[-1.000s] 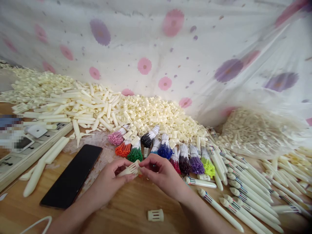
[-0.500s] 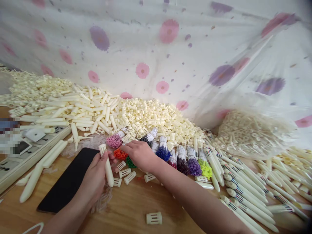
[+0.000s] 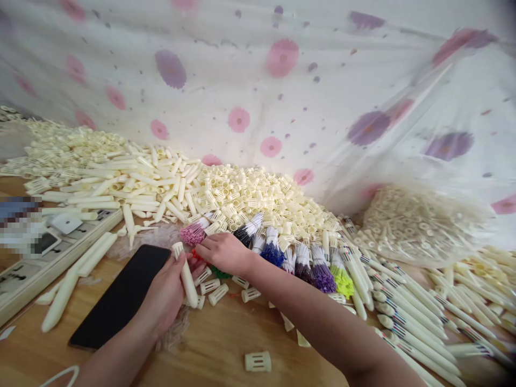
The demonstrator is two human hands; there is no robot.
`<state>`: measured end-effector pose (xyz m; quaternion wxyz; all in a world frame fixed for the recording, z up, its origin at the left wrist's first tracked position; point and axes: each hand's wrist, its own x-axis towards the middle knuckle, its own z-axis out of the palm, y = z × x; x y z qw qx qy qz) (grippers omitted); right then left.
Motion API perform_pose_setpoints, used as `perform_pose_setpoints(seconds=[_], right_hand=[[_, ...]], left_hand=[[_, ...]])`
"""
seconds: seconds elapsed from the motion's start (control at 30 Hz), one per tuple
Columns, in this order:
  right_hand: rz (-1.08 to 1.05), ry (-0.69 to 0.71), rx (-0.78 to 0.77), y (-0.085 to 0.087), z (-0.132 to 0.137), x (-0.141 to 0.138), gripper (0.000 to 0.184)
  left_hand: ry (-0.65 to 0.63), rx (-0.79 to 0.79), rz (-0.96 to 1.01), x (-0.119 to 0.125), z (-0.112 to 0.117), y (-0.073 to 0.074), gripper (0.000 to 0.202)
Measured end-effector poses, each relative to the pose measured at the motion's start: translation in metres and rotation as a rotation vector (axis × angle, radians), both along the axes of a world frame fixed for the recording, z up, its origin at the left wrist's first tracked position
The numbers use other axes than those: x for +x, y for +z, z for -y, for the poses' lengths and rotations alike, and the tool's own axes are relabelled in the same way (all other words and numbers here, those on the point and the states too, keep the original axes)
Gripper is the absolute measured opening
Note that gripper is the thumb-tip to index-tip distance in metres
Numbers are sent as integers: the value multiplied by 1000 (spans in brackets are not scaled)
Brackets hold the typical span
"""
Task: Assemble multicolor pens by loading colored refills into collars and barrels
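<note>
My left hand [image 3: 166, 287] is closed around a cream pen barrel [image 3: 188, 282], held tilted with its slotted end up. My right hand [image 3: 226, 252] reaches across with curled fingers over the bundle of orange-red tipped refills [image 3: 195, 253]. Its fingertips are hidden, so what they pinch does not show. Around it lie bundles of pink refills [image 3: 192, 233], black refills [image 3: 246, 231] and blue refills [image 3: 272, 252]. Green refills [image 3: 220, 273] show partly beneath the right hand. Several loose slotted collars [image 3: 218, 294] lie just below the hands.
A black phone [image 3: 121, 295] lies left of my left hand, beside a power strip [image 3: 52, 258]. Heaps of collars [image 3: 258, 193] and barrels [image 3: 141, 177] stretch along the back. Assembled pens [image 3: 415, 306] and a clear bag of small parts [image 3: 423, 223] are at right.
The view has shifted slightly. My left hand, with the barrel, has come a little closer to my right hand. My right hand stays at the orange-red refills and covers more of them.
</note>
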<state>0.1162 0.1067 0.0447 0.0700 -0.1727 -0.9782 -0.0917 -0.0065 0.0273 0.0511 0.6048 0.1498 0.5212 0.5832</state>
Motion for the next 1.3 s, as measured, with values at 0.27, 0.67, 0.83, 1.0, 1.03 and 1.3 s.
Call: perform_pose_setpoints(seconds=[0.27,0.67,0.83,1.0,1.03,1.3], right_hand=[[-917,-148,-342,40,55,34,21],[-1665,-552,-812,38,73,84,10],[-1574,-527,-935,38,77,72,10],[-1481,-534,-1055,31,79,67,18],[-1460,-538,-1078,29,80,65,19],[-1201,-560,-944,20,85,55,9]], left_hand=[[-193,94,-191,-3,6,-5,27],[-466,399,-833,2,20,-20,23],[-532,428,-787,3,20,-18,23],[-560,476,-786,4,20,-15,19],[-562,478,-785,4,20,-15,19],[-590,513,-804,2,20,-16,18]])
